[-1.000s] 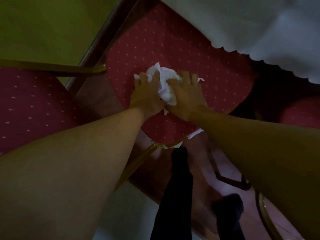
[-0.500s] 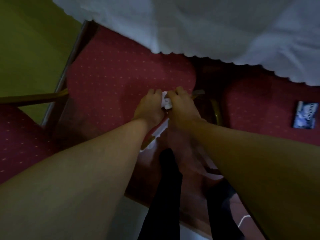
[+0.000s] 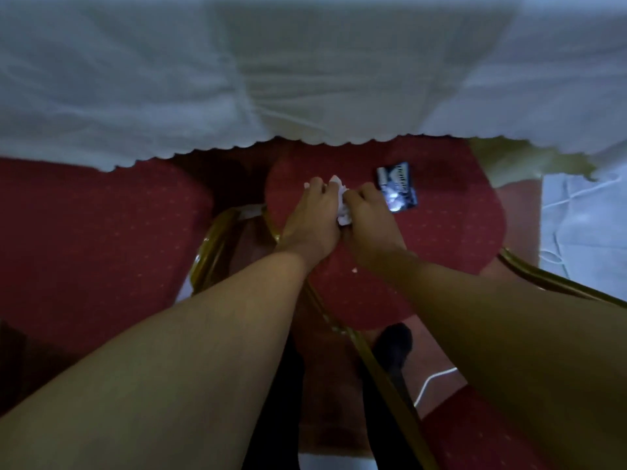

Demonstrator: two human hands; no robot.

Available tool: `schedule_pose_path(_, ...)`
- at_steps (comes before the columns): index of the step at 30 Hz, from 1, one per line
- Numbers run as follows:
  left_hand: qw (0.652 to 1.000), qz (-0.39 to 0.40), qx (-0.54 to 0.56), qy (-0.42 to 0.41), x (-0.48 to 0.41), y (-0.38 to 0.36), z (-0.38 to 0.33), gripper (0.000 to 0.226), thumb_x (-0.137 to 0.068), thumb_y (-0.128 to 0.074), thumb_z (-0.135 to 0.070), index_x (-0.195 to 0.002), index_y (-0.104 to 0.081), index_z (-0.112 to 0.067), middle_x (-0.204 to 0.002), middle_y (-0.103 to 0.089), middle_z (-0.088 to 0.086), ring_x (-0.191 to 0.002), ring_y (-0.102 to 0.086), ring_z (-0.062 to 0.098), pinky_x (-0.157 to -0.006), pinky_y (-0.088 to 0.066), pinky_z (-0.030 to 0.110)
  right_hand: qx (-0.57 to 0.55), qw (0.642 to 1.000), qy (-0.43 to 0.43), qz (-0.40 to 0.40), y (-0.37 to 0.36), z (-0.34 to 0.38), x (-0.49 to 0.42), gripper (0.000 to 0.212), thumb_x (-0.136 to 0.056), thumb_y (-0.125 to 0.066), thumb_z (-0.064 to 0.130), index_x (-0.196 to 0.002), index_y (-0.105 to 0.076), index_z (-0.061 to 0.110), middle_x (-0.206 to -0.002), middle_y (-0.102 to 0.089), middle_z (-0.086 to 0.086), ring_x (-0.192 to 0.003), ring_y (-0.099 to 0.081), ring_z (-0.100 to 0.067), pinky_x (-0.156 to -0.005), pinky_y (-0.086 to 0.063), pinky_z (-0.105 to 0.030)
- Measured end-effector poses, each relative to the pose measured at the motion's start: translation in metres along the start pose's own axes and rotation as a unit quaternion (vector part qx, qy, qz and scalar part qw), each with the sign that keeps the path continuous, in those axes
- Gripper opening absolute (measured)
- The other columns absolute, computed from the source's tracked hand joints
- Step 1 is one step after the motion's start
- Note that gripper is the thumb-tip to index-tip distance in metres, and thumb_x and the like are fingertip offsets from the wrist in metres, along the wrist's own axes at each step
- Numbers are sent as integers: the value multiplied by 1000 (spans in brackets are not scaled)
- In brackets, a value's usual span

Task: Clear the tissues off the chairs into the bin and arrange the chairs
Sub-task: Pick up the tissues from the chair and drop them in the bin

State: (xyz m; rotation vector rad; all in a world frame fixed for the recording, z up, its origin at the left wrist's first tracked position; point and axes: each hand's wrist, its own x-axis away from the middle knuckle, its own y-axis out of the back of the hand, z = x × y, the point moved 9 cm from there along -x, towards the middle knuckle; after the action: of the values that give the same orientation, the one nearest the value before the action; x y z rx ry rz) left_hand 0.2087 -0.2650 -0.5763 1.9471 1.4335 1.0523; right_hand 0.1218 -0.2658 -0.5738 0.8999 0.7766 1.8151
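Though crumpled, tissue point(image 3: 342, 205) between hands.

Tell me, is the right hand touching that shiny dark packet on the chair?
Cannot tell. In the head view the right hand overlaps the near corner of the dark packet, hiding any contact or gap there.

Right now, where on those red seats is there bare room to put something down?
The left seat is bare from the tablecloth to its gold frame. The middle seat is crowded: both hands bunch tissue beside a dark packet; its right side is bare.
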Motion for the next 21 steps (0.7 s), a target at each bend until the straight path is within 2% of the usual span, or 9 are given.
schedule_pose_path(3, 999, 8, -3, -32, -17, -24, -38, 53, -88, -56, -2, -139, -43, -2, -127, -41, 18, -112, -50, 33, -87, -51, 49, 0, 999, -35, -20, 22, -40, 6, 37, -86, -61, 8, -122, -58, 5, -121, -51, -18, -109, -49, -34, -82, -51, -49)
schedule_pose_path(6, 999, 17, -13, -29, -36, -50, -52, 69, -87, -59, -4, -151, -34, -12, -145, -32, 17, -128, -41, 33, -100, -48, 41, 6, 996, -73, -47, 35, -69, 8, 56, -87, -65, 15, -140, -48, 7, -144, -37, -23, -129, -38, -39, -100, -43, -49)
schedule_pose_path(8, 999, 19, -37, -16, -42, -67, -53, 66, -92, -53, -14, -153, -29, -16, -147, -33, 15, -130, -42, 30, -101, -46, 38, -12, 991, -119, -66, 40, -85, 8, 58, -91, -64, 19, -144, -42, 10, -150, -29, -24, -137, -30, -38, -110, -34, -47)
schedule_pose_path(10, 999, 15, -47, -4, -43, -79, -51, 58, -95, -42, -24, -151, -32, -18, -143, -39, 13, -127, -46, 27, -100, -47, 38, -28, 986, -145, -75, 36, -95, 8, 56, -95, -60, 23, -145, -39, 11, -150, -31, -23, -139, -28, -36, -115, -28, -46)
schedule_pose_path(14, 995, 23, -99, -3, -41, -87, -51, 53, -95, -53, -16, -146, -38, -15, -141, -40, 13, -126, -39, 28, -103, -41, 36, -43, 984, -164, -63, 18, -109, 2, 61, -92, -59, 26, -148, -35, 17, -140, -42, -16, -124, -38, -32, -107, -32, -40)
schedule_pose_path(17, 995, 55, -80, 19, -42, -89, -53, 46, -91, -56, -5, -136, -43, -7, -129, -46, 17, -115, -48, 30, -89, -44, 32, -90, 978, -178, -51, 18, -113, -2, 60, -88, -61, 12, -143, -37, 17, -133, -43, -14, -117, -40, -29, -100, -39, -38)
schedule_pose_path(19, 994, 72, -76, 28, -40, -91, -53, 45, -92, -56, -4, -135, -43, -4, -126, -49, 18, -109, -54, 30, -80, -41, 28, -125, 975, -181, -38, 20, -112, -1, 51, -89, -62, 10, -136, -42, 16, -127, -43, -15, -109, -49, -29, -92, -46, -38)
schedule_pose_path(21, 994, 74, -78, 15, -36, -90, -58, 49, -93, -56, -4, -139, -41, -3, -131, -48, 17, -112, -53, 29, -79, -34, 20, -140, 974, -174, -29, 20, -109, 2, 36, -92, -61, 15, -126, -48, 15, -122, -46, -14, -97, -57, -29, -84, -50, -38)
